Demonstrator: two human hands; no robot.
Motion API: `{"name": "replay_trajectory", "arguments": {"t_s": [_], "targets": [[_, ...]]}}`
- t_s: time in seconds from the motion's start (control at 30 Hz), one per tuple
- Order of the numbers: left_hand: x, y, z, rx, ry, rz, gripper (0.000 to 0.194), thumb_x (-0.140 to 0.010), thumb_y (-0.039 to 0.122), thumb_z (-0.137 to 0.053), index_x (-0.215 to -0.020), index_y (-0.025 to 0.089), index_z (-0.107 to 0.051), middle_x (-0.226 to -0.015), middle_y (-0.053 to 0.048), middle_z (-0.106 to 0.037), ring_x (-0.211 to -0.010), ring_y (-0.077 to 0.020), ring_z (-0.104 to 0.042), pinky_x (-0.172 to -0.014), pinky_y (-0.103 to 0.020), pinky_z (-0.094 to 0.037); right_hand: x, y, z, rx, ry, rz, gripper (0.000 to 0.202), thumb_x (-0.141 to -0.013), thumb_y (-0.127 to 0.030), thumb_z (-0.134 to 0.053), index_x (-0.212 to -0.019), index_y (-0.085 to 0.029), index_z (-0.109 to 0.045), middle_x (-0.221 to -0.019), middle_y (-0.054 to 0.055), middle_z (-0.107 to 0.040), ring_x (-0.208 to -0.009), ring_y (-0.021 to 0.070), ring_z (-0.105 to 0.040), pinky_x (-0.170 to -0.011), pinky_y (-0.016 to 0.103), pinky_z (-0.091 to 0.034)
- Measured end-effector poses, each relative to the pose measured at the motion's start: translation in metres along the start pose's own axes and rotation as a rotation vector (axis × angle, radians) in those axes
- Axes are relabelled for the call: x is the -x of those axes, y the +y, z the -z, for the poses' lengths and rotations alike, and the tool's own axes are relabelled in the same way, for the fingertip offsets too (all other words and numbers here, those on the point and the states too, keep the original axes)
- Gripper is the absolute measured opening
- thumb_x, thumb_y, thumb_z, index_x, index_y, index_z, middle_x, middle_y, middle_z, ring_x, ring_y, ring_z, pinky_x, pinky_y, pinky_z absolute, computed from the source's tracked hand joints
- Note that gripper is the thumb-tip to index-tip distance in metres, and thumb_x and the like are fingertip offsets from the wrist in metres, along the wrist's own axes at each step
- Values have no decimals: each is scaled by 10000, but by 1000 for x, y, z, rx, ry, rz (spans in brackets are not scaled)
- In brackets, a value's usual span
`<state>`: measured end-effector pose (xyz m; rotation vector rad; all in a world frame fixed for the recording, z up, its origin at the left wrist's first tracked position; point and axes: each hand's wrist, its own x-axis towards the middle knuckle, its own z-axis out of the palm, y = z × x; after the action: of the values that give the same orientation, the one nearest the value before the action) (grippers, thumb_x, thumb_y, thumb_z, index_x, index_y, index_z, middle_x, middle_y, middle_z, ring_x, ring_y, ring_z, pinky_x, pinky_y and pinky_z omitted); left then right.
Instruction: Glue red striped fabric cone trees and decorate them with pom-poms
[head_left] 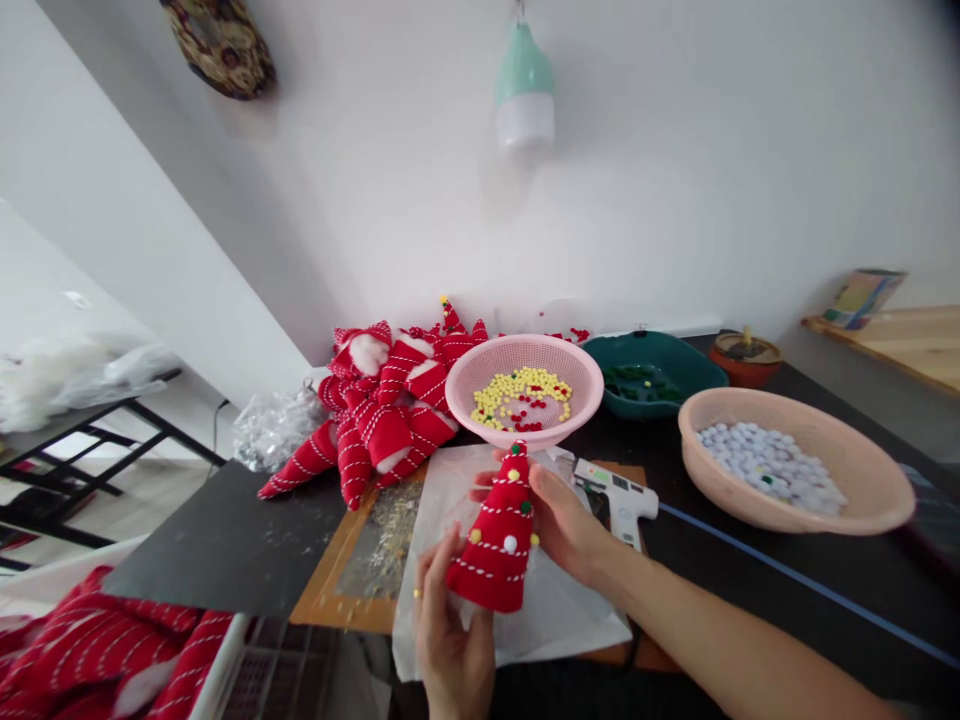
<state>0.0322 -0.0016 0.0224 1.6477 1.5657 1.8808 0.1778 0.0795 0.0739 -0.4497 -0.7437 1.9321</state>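
White wall (637,220) stands behind a black table (661,462), and a pink bowl (525,350) sits on the table close to that wall. Small yellow balls (517,385) lie in the pink bowl, with some red balls (529,426) too. High above the pink bowl hangs a lamp (525,95), green on top and white below.

Two hands are in front of the pink bowl, and both hold one red cone (491,565). Its tip points up toward the pink bowl, leaning a bit to the right. White stitches go around it, and little green, yellow and white balls are stuck on. The left hand (450,640), with a ring (418,594) on one finger, is closed on the cone's low left side. The right hand (566,520) grips the upper right side, and its fingers go around the back.

Below the hands, in front of the pink bowl, a white sheet (446,490) lies on a brown board (322,595). Just in front of the pink bowl and to its right is a glue gun (626,495). Right beside the pink bowl is a green bowl (694,375) with green bits (637,385) inside. Farther right of the pink bowl, and nearer the person, a peach bowl (870,490) holds lots of white balls (772,465). Left of the pink bowl is a heap (386,420) of red, stitched cones. Well left of the pink bowl, and lower, a white bin (225,660) holds more red stitched cloth (90,640).
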Motion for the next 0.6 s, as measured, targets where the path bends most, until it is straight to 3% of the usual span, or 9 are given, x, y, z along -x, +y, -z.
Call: {"name": "replay_trajectory", "arguments": {"t_s": [0.1,0.27,0.43,0.53,0.6], "targets": [[2,-2,-1,-49,-9,-104,684,-857,146,-634,-1502,316,-482,-1146,-59,-658,-1050,-230,-642,-914,-345,-532,1,-1,-2,38,20,-41,626,-753,-374,-878,-1289,-235,-586,-1220,106,-740,-1138,297,-703,-953,437,-539],[0,-2,-1,-144,-148,-193,482,-858,91,-570,-1260,317,-710,-1134,-66,-602,-997,-216,-649,-824,-313,-563,2,2,-5,97,67,-38,695,-691,-177,-888,-1296,-237,-552,-1198,85,-737,-1123,276,-707,-908,393,-540],[-2,-4,1,-139,-119,-156,455,-842,101,-581,-1210,320,-737,-1094,-57,-619,-958,-211,-660,-808,-310,-566,2,4,-3,68,61,-76,656,-697,-275,-906,-1256,-244,-565,-1226,86,-715,-1123,272,-696,-919,400,-535],[0,-5,3,-147,-60,-60,495,-848,143,-609,-1310,305,-683,-1133,-69,-646,-990,-236,-667,-862,-346,-567,4,4,-1,44,-16,-72,618,-721,-433,-894,-1225,-250,-585,-1199,65,-711,-1056,235,-698,-905,359,-535],[1,-8,4,-141,-39,-17,578,-849,159,-626,-1411,292,-596,-1164,-76,-656,-1000,-240,-670,-875,-355,-567,4,6,-1,63,-59,-72,647,-701,-405,-913,-1237,-260,-580,-1114,34,-721,-993,209,-697,-882,329,-533]]}}
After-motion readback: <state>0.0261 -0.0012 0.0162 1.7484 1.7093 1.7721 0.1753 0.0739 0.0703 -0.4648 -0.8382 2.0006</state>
